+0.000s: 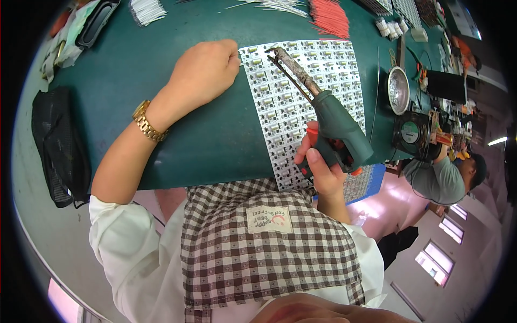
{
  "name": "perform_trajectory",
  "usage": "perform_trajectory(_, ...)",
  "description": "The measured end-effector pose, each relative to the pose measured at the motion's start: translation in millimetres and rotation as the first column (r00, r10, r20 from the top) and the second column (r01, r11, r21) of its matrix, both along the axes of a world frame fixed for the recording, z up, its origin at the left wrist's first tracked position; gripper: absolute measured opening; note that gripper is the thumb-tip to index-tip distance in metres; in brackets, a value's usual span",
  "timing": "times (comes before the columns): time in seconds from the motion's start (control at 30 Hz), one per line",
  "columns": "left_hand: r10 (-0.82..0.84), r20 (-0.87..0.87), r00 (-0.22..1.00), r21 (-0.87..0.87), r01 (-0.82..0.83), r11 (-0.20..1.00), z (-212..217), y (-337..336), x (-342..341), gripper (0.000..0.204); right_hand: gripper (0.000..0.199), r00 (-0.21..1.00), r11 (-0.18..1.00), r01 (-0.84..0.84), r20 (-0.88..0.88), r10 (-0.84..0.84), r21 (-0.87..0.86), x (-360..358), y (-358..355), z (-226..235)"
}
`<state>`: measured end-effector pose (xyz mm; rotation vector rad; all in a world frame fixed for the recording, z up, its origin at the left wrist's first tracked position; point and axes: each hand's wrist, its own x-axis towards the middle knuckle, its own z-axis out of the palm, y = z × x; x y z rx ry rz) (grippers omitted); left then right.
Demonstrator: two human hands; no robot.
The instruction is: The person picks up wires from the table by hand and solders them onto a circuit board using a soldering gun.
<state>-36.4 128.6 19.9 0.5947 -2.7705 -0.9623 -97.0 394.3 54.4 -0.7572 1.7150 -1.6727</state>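
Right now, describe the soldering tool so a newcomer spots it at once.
On the green table lies a white sheet of circuit boards. Over it, the right hand grips the soldering tool. Unlike the flat sheet and red strands, it is pistol-shaped, green with orange parts and a metal barrel.
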Motion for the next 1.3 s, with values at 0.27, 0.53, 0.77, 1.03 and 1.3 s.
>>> perform_trajectory(0.27, -0.066, -0.087, 0.994, 0.046, 0.07, 0.996, 6.0, -8.1, 9.2, 0.018, 0.039, 0.998, 0.999, -0.033, 0.05, 0.034, -0.034, 3.3, 0.6, -6.9)
perform_trajectory(0.53, 0.104, -0.319, 0.942, 0.189, -0.044, 0.981, 18.7, -12.1, 18.2, 0.015, 0.039, 1.0, 1.0, -0.004, 0.015, 0.004, -0.003, 5.0, 6.2, -5.3)
perform_trajectory(0.77, 0.016, -0.13, 0.991, -0.053, -0.023, 0.998, -0.2, 14.0, 6.0, 0.015, 0.03, 1.0, 0.996, -0.007, 0.003, 0.006, 0.094, 7.7, 5.4, -2.2)
perform_trajectory(1.03, 0.001, -0.062, 0.998, -0.071, -0.006, 0.997, 3.6, 13.4, 5.1, 0.016, 0.007, 1.0, 0.985, -0.014, 0.009, 0.013, 0.173, 3.6, 5.9, -4.7)
perform_trajectory(1.3, 0.013, -0.087, 0.996, -0.071, -0.02, 0.997, 1.2, 12.6, 5.2, 0.015, 0.029, 0.988, 0.971, -0.072, -0.12, 0.101, 0.228, 3.6, 8.5, -11.0)
